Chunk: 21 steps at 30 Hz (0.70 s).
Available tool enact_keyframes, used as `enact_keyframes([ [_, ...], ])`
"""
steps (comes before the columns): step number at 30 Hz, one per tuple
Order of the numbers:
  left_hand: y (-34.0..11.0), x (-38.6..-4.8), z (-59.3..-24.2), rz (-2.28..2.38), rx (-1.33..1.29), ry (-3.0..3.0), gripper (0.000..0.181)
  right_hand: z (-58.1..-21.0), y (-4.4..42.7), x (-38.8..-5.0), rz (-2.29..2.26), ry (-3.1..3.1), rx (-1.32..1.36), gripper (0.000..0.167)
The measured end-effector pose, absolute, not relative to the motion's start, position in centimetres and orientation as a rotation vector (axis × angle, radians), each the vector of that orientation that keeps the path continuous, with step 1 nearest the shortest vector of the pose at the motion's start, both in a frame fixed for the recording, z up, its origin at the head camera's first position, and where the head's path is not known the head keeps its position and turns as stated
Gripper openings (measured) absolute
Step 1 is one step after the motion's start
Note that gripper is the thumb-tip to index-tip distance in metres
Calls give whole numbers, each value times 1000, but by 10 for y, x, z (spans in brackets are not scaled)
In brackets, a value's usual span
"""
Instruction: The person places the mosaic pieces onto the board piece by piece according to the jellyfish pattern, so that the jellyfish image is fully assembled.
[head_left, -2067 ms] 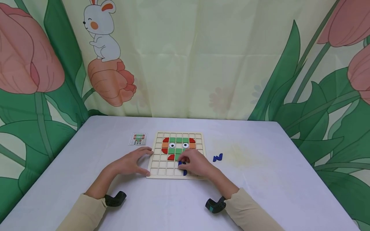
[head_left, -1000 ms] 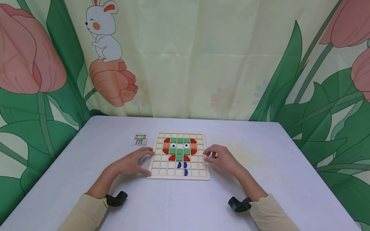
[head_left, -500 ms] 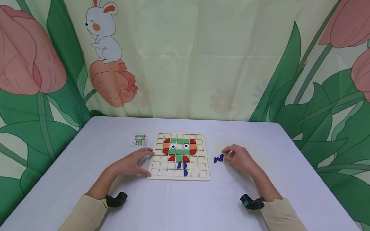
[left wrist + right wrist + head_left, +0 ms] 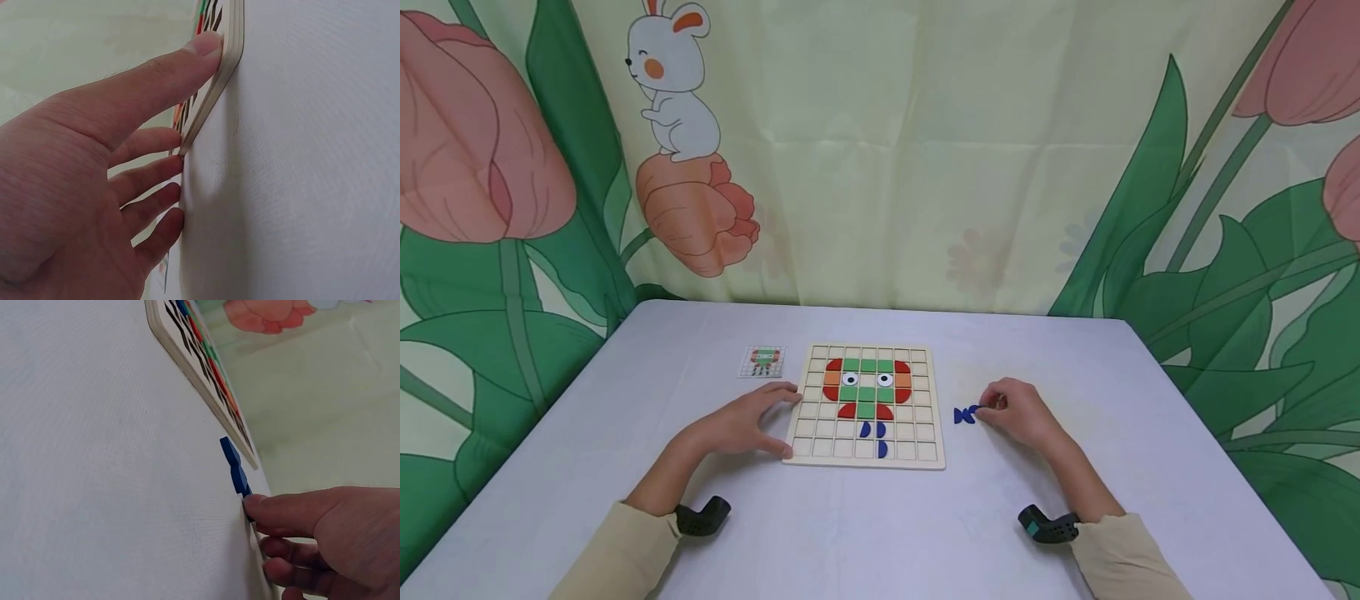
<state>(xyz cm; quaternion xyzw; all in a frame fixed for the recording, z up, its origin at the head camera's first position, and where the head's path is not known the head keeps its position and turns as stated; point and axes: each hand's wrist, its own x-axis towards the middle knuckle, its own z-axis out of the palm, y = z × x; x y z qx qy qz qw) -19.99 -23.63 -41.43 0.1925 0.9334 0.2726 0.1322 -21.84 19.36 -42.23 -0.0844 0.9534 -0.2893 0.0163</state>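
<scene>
A wooden grid board [image 4: 820, 450] lies on the table, with green, red and orange tiles and two eye tiles forming a figure. Below them, several blue half-round pieces [image 4: 882, 449] sit in its cells. My left hand [image 4: 741, 423] rests at the board's left edge, thumb on the near corner in the left wrist view [image 4: 94, 131]. Right of the board, my right hand [image 4: 1021, 412] pinches a blue half-round piece [image 4: 975, 409] between thumb and finger, partly hidden by the fingertips. Other blue pieces [image 4: 962, 416] lie touching beside it; the right wrist view shows them in a row [image 4: 232, 464].
A small printed card [image 4: 763, 362] with a similar figure on a grid lies left of the board's far corner. White cloth covers the table [image 4: 850, 533]. Behind it hangs a curtain [image 4: 880, 167] with a rabbit and tulips.
My right hand has left the board, where a blue piece now sits in its cell, and moved right to the loose blue pieces, which have shifted slightly. My left hand stays in place.
</scene>
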Motion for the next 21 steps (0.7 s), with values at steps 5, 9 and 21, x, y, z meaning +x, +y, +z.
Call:
enact_keyframes([
  [5,-237,-200,-416,800,562,2711,83,-423,194,-220,-879,2956,-252,14],
  [9,-236,-200,-418,807,559,2698,84,-425,196,-221,-918,2936,-390,20],
  [21,-235,-201,-418,782,577,2722,83,-424,196,-222,-898,2877,-501,27],
])
